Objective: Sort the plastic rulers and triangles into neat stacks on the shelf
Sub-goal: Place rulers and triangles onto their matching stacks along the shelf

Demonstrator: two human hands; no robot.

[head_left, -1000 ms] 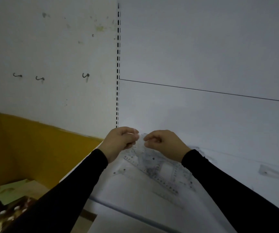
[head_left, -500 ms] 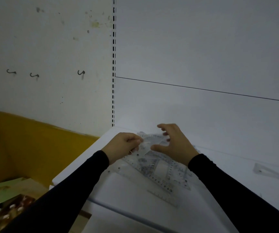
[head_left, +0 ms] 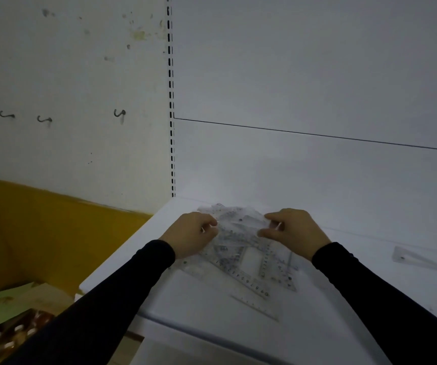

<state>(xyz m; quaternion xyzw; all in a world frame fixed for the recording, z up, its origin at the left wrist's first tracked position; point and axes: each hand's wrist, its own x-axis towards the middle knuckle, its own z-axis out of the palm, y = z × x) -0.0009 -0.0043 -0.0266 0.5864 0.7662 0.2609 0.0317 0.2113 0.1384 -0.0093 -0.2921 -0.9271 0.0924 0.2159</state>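
Gripping a small bundle of clear plastic pieces (head_left: 239,225) by its two ends, the left hand (head_left: 192,233) and right hand (head_left: 295,230) both have their fingers curled round it, holding it just above the loose pile of rulers and triangles (head_left: 249,267) on the white shelf (head_left: 185,312). Half a second ago the right hand was spread open over the pile and only the left pinched a piece; now both clamp the bundle, which suggests its edges are being squared into a stack. One triangle (head_left: 422,262) lies well apart to the right, not yet gathered.
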